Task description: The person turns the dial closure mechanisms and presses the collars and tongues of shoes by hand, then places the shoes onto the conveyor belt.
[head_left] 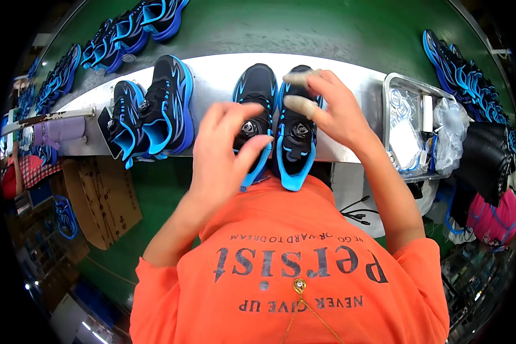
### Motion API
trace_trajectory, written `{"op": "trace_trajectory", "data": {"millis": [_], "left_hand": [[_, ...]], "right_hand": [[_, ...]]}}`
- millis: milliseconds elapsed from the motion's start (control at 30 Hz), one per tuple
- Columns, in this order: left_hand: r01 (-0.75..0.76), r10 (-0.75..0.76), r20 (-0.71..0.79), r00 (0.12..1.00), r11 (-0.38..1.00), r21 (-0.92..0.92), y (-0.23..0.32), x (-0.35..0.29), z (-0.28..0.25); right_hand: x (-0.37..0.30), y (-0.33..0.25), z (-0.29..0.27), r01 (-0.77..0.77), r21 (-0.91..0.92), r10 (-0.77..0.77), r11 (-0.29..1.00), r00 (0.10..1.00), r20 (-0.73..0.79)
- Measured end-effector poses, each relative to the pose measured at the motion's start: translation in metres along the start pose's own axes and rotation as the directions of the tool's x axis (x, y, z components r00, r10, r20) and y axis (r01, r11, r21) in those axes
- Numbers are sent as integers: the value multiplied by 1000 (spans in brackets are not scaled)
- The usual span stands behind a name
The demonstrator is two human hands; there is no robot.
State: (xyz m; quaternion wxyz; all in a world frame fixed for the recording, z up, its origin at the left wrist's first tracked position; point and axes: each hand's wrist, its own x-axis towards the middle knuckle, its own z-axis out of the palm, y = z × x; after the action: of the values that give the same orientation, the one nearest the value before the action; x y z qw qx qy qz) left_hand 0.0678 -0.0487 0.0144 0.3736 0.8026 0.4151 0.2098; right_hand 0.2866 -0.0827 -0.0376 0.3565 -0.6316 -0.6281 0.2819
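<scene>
A pair of black sneakers with blue trim stands in front of me on the white bench, toes pointing away. At the left sneaker (257, 83), my left hand (223, 149) curves beside the round dial (249, 128), its thumb and forefinger apart and nothing between them. Over the front of the right sneaker (297, 150) is my right hand (335, 106), thumb and forefinger spread. Both of those fingertips wear pale covers. This hand hides part of the sneaker's upper; whether the fingertips touch it I cannot tell.
Another sneaker pair (167, 103) stands left on the white bench (212, 74). A metal tray (387, 109) at the right holds plastic bags and small parts. Rows of sneakers line the green surface (327, 28) at far left and right. A cardboard box (106, 200) sits lower left.
</scene>
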Motion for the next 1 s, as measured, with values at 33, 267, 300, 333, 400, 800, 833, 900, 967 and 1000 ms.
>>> {"op": "trace_trajectory", "data": {"millis": [33,267,300,333,400,800,833,900,967,1000], "left_hand": [[25,-16,-77,997,994,109,-15,3,4],[15,26,317,948,992,-128,-43,12,-8],[-25,44,218,975,996,-88,-39,11,-7],[35,-34,142,989,999,-6,-33,9,-6],[129,-102,266,958,988,-84,-41,11,-11],[145,-44,416,908,966,-214,-50,16,-18],[73,-11,363,932,985,-158,-48,14,-17],[-34,24,214,977,999,40,-50,10,-8],[64,-72,214,974,997,42,-50,10,-7],[129,-85,345,935,986,-106,-54,14,-11]], "right_hand": [[15,-1,6,-51,2,51,999,996,70],[77,21,81,-9,-117,51,993,931,361],[82,23,85,-42,-142,94,989,917,387],[85,24,87,-41,-138,92,990,916,391],[91,27,90,-47,-125,95,991,906,413],[91,33,92,-38,-51,55,998,921,386],[90,34,94,-39,-50,55,998,921,387],[90,36,96,-58,-70,79,996,931,356],[90,35,95,-46,-57,64,997,930,361],[90,34,95,-34,-45,48,998,930,364]]}}
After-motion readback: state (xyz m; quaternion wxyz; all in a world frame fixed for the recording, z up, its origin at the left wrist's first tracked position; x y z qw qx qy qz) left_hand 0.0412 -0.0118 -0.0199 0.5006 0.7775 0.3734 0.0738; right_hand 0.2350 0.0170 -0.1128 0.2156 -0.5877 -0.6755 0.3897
